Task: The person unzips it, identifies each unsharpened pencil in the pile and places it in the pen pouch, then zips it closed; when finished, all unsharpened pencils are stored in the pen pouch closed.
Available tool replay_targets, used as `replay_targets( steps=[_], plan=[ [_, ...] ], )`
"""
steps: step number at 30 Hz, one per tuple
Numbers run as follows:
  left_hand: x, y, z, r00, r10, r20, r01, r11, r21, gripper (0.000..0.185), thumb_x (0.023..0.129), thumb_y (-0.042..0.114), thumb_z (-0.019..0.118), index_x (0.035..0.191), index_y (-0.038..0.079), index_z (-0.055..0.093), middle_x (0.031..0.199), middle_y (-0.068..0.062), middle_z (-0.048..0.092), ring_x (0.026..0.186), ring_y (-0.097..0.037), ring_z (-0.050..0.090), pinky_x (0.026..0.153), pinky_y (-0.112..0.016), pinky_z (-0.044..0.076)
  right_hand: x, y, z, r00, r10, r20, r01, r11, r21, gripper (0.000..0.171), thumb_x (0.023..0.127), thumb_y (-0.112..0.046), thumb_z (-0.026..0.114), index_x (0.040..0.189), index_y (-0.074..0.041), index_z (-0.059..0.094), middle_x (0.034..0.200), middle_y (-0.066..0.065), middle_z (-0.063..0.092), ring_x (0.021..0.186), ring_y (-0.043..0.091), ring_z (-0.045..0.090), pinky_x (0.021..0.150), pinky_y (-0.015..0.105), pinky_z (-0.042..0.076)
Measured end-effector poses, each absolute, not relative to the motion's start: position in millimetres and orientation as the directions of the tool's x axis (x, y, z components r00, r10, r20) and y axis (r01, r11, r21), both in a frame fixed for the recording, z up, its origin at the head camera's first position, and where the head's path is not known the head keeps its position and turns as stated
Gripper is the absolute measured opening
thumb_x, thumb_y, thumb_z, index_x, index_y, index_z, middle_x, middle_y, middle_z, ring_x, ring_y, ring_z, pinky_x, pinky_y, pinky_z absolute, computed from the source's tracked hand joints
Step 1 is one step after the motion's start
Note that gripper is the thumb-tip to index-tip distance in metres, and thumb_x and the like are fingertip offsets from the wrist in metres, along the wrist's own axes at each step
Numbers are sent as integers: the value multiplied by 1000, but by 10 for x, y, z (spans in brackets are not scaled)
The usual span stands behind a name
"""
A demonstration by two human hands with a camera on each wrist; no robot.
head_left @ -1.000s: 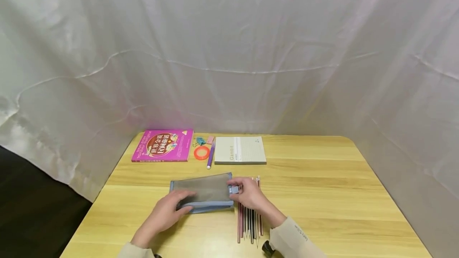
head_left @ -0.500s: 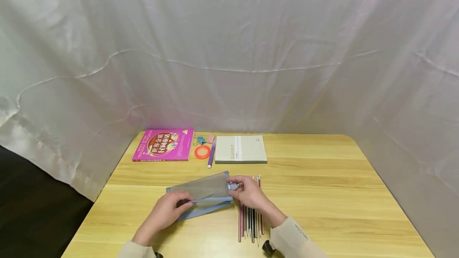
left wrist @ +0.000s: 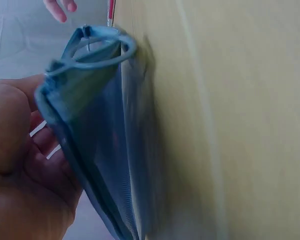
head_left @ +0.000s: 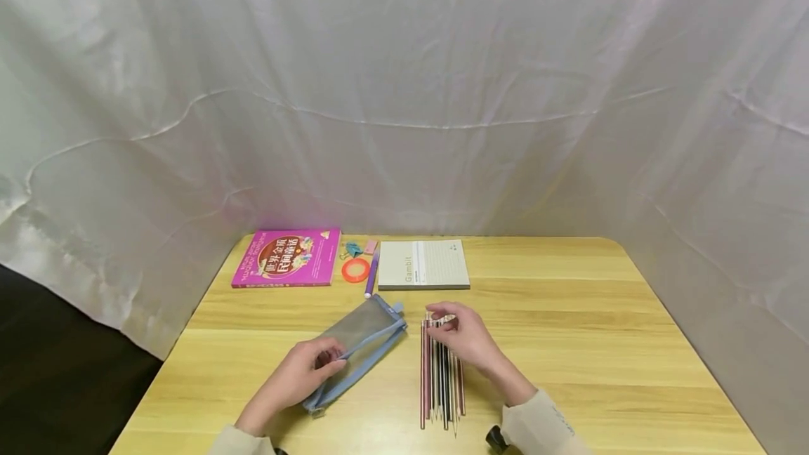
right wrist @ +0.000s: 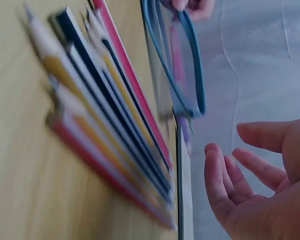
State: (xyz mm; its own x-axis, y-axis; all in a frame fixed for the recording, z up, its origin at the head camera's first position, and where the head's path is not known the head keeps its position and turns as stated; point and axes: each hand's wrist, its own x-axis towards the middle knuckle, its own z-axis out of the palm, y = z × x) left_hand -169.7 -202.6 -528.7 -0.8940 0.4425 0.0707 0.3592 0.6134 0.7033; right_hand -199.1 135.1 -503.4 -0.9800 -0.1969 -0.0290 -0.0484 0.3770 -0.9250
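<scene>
Fingers (head_left: pixel 329 359) of my left hand (head_left: pixel 297 378) grip the mesh pencil pouch (head_left: pixel 357 350), now swung diagonal, lower centre on the counter (head_left: pixel 569 343); my right hand (head_left: pixel 464 339) let go, seemingly loose-fingered above the pencils (head_left: pixel 439 385).

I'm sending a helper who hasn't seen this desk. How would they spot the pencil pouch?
On the wooden table, look left of the row of pencils. The blue-edged grey mesh pouch lies slanted there, gripped by the left hand; it is the only soft fabric item.
</scene>
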Motion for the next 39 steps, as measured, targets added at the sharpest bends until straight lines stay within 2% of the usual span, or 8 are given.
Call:
replay_targets(
  steps=[3,8,10,16,21,26,34,39],
  plan=[
    [-1697,-2020,-5287,-894,444,58,341,590,732,6,101,24,69,103,18,69,83,11,62,73,-1,57,64,-22,52,-1996,1497,-5020,-990,-135,-37,-18,388,-922,44,89,-5,78,132,-7,68,116,14,66,87,17,68,74,32,62],
    [-1707,-1997,-5281,-885,465,-2,260,498,827,10,103,24,66,106,14,64,85,0,60,64,-5,57,51,-28,57,-1994,1723,-5051,-995,-74,-62,27,401,-916,44,91,-4,76,133,-6,66,111,13,67,85,23,70,71,40,64],
    [-1711,-1977,-5288,-872,488,-25,227,450,864,14,105,23,63,109,9,62,86,-5,59,61,-7,57,47,-31,58,-1968,1799,-5077,-995,-64,-81,48,408,-912,43,91,-4,75,134,-5,65,109,13,68,84,25,71,68,39,63],
    [-1692,-1915,-5302,-851,522,-66,147,357,923,15,106,16,59,111,2,56,88,-15,59,58,-11,59,47,-35,59,-1893,1920,-5175,-989,-64,-134,93,441,-893,41,92,-1,74,132,-1,65,104,11,69,77,21,70,62,32,61],
    [-1677,-1888,-5290,-844,525,-112,49,284,957,15,107,13,58,111,0,52,87,-13,57,56,-14,60,48,-38,60,-1891,1906,-5238,-980,-86,-179,128,418,-900,44,92,1,72,134,0,62,104,12,67,73,21,69,61,31,61],
    [-1686,-1848,-5310,-824,548,-147,-23,226,974,19,106,14,58,110,-2,49,84,-5,55,57,-15,61,52,-40,63,-1899,1865,-5296,-976,-96,-194,142,394,-908,50,89,4,73,137,1,59,104,14,66,71,23,69,64,33,64],
    [-1666,-1780,-5363,-794,570,-212,-145,161,976,24,106,16,59,109,-5,46,80,-2,56,61,-16,65,59,-33,64,-1901,1819,-5363,-978,-91,-186,134,408,-903,50,86,3,77,134,1,62,100,13,66,68,20,68,61,31,63],
    [-1659,-1746,-5412,-777,588,-224,-191,119,974,28,106,14,58,110,-9,43,84,-2,57,68,-17,66,63,-32,65,-1900,1798,-5392,-980,-73,-183,137,413,-900,52,84,4,79,133,0,63,101,12,66,66,19,66,59,30,62]
  ],
)
